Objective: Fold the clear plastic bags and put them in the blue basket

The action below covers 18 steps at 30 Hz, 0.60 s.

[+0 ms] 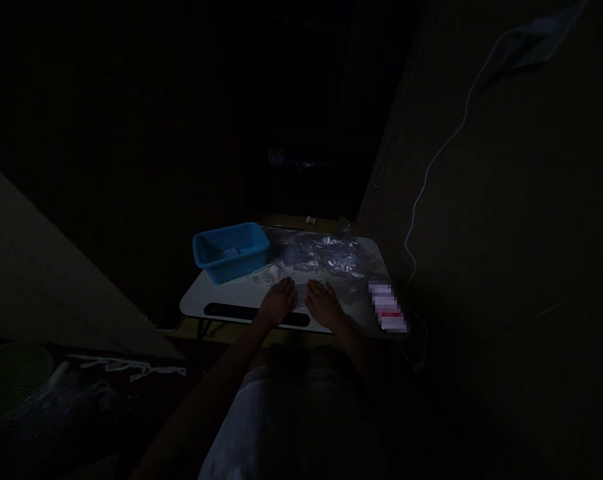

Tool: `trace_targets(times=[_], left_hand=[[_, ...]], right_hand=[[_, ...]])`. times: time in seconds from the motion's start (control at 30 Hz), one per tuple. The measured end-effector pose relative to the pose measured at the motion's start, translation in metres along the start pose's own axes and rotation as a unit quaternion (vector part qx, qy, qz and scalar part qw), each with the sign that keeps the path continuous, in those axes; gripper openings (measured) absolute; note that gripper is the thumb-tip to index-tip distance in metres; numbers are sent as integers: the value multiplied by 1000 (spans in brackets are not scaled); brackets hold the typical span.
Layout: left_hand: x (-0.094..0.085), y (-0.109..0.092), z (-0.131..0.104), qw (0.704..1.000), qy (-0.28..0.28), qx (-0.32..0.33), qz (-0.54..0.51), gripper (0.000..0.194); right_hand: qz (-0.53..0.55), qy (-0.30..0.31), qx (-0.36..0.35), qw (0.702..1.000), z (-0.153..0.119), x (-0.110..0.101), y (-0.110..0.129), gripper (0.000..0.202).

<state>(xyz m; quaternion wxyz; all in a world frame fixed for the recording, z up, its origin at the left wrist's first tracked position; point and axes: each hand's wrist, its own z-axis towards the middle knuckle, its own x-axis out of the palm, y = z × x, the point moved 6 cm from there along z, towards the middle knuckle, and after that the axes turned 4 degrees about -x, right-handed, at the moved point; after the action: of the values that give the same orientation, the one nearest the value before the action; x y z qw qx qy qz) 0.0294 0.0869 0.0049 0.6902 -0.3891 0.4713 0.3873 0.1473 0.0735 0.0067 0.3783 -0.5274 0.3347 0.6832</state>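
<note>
In a very dark room, both hands lie palm down near the front edge of a small white table (194, 303). My left hand (280, 301) and my right hand (324, 303) are a little apart, fingers stretched forward. Between and beneath them is a thin, pale sheet or bag (300, 295), hard to make out. Just beyond my left hand lies a crumpled clear piece (270, 274). Shiny clear plastic (338, 255) spreads over the back right of the table.
A blue basin (236, 265) stands at the table's back left. A lit phone (388, 308), its screen blurred out, lies at the right edge. A white cable (446, 142) hangs along the right wall. A small pinkish item (311, 219) is behind the table.
</note>
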Motion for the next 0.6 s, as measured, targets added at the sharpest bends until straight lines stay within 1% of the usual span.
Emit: trace_targets(times=[0.17, 0.27, 0.4, 0.47, 0.53, 0.6], left_hand=[[-5, 7, 0, 999, -36, -18, -23, 33], [-5, 8, 1, 998, -52, -11, -25, 31], [-3, 6, 3, 999, -35, 1, 1, 30], [-3, 6, 4, 999, -28, 2, 17, 32], [-3, 6, 5, 999, -21, 5, 28, 34], [-2, 6, 6, 999, -12, 8, 39, 35]], right_hand=[[-5, -8, 14, 1000, 3, 3, -3, 47], [-8, -12, 20, 1000, 3, 3, -4, 47], [-12, -8, 28, 1000, 1, 0, -4, 46], [-19, -17, 37, 999, 1, -3, -2, 46], [-24, -27, 33, 999, 2, -5, 4, 47], [-23, -29, 11, 999, 5, -4, 13, 48]])
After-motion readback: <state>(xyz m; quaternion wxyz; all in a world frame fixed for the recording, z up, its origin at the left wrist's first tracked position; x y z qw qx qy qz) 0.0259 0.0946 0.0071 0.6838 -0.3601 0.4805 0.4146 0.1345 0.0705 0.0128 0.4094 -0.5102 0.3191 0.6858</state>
